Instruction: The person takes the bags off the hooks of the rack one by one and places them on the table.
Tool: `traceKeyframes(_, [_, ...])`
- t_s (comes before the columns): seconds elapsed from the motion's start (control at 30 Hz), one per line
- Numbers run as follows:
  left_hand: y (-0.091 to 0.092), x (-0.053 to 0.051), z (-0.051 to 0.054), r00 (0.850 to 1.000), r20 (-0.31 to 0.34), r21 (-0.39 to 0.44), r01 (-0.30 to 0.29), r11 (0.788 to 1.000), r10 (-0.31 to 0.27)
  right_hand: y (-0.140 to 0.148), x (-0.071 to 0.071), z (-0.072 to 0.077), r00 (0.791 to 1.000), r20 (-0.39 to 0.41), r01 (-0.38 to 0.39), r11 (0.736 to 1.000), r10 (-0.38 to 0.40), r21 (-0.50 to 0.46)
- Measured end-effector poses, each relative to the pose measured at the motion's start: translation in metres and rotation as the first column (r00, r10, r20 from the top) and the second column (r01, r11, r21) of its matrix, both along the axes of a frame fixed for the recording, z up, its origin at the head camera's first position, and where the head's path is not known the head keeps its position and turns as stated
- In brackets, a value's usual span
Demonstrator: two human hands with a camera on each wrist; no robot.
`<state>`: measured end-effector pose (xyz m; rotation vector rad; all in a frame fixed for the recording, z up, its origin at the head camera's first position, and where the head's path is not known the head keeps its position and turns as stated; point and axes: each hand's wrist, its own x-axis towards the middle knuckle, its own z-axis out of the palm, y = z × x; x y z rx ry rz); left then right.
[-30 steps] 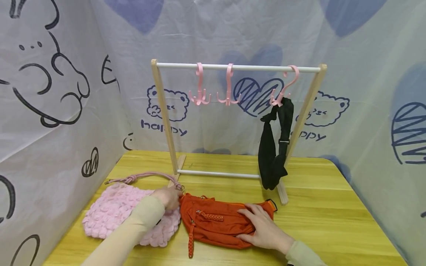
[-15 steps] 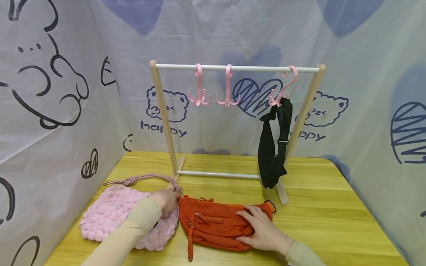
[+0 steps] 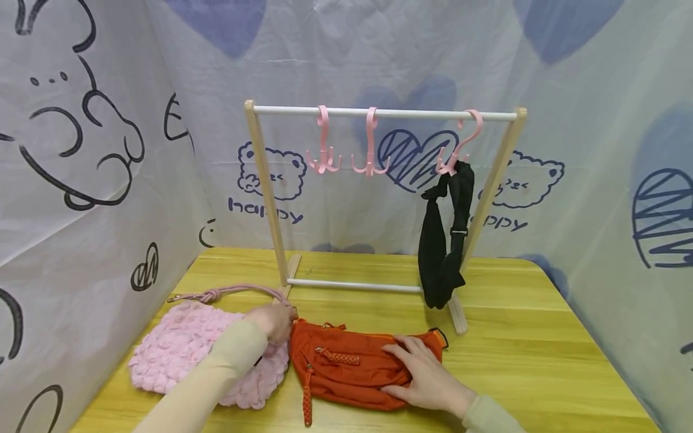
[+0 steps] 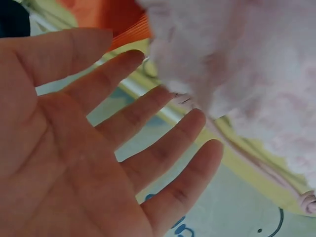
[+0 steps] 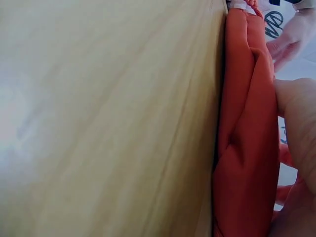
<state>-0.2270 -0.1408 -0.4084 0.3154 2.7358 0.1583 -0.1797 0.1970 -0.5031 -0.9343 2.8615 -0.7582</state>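
Note:
A fluffy pink handbag lies on the table at the left, its knotted pink strap running along the top. My left hand is at the bag's upper right corner, by the strap's end. In the left wrist view the fingers of this hand are spread and nearly straight, the tips close to the bag; contact is unclear. To the right lies an orange-red waist bag with zips and braided pulls. My right hand rests on its right part, fingers spread. The right wrist view shows the waist bag edge-on.
Behind the bags stands a rack with a white top bar and wooden posts. Two pink hooks hang from it with nothing on them. A third pink hook carries a black strapped bag. Patterned cloth walls surround the table.
Both hands stay at nearly the same places on the bags. The head view has shifted slightly, and the left hand's fingers have moved a little at the pink handbag's corner.

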Motion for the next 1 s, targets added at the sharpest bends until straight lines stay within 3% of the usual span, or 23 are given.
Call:
traceKeyframes(0.17, [0.005, -0.003, 0.013, 0.994, -0.108, 0.03, 0.037, 0.999, -0.034, 0.0, 0.0, 0.005, 0.999, -0.035, 0.0, 1.0, -0.001, -0.015])
traceKeyframes(0.4, [0.021, -0.01, 0.024, 0.967, -0.238, 0.036, 0.102, 0.994, -0.09, 0.001, -0.002, 0.019, 0.992, -0.109, 0.062, 0.995, -0.07, -0.076])
traceKeyframes(0.53, [0.032, -0.013, 0.028, 0.947, -0.302, 0.073, 0.134, 0.988, -0.106, 0.002, -0.005, 0.029, 0.971, -0.2, 0.102, 0.983, -0.131, -0.151])
traceKeyframes(0.77, [0.053, -0.019, 0.033, 0.884, -0.453, 0.1, 0.182, 0.978, -0.118, 0.009, -0.016, 0.05, 0.892, -0.402, 0.072, 0.944, -0.205, -0.323])
traceKeyframes(0.87, [0.063, -0.019, 0.035, 0.845, -0.522, 0.122, 0.212, 0.97, -0.119, 0.013, -0.02, 0.059, 0.851, -0.471, 0.048, 0.927, -0.234, -0.373])
traceKeyframes(1.0, [0.076, -0.019, 0.035, 0.777, -0.617, 0.14, 0.264, 0.954, -0.125, 0.019, -0.023, 0.071, 0.813, -0.518, 0.016, 0.9, -0.265, -0.436])
